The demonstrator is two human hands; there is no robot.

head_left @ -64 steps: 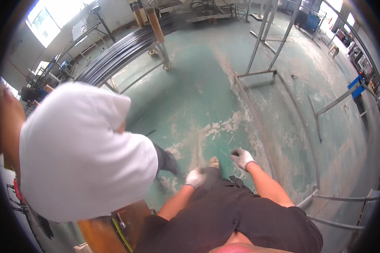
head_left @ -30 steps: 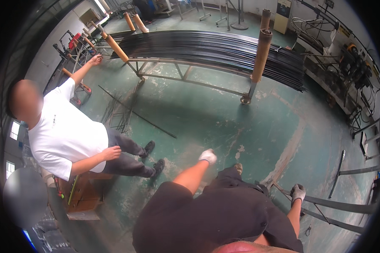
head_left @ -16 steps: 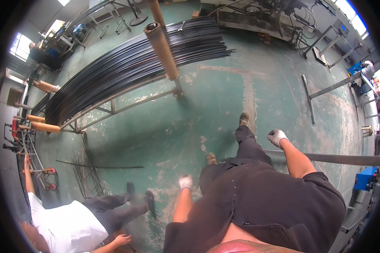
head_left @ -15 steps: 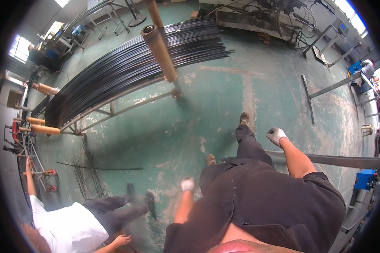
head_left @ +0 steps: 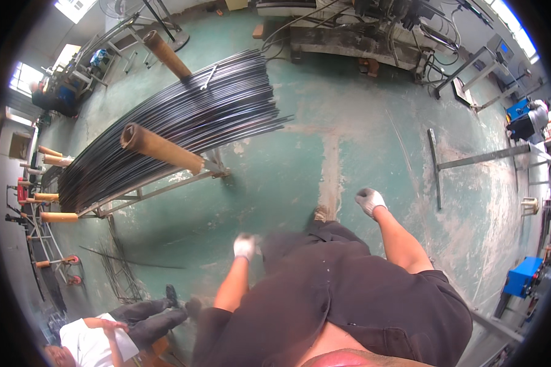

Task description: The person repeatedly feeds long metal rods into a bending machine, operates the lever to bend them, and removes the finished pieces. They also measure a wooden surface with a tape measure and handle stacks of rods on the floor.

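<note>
Your left hand (head_left: pixel 244 246), too blurred to tell its grip, is nearer the dark rods (head_left: pixel 183 115), ahead-left, running lengthwise past the right end of the rack (head_left: pixel 215 164); your right hand (head_left: pixel 372 202) has fingers loosely curled, empty.

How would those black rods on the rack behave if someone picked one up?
The rods would probably flex when lifted singly, being so long and thin. One might slide against its neighbours, as they look smooth and shiny. Together they're likely heavy, given how many lie there.
</note>
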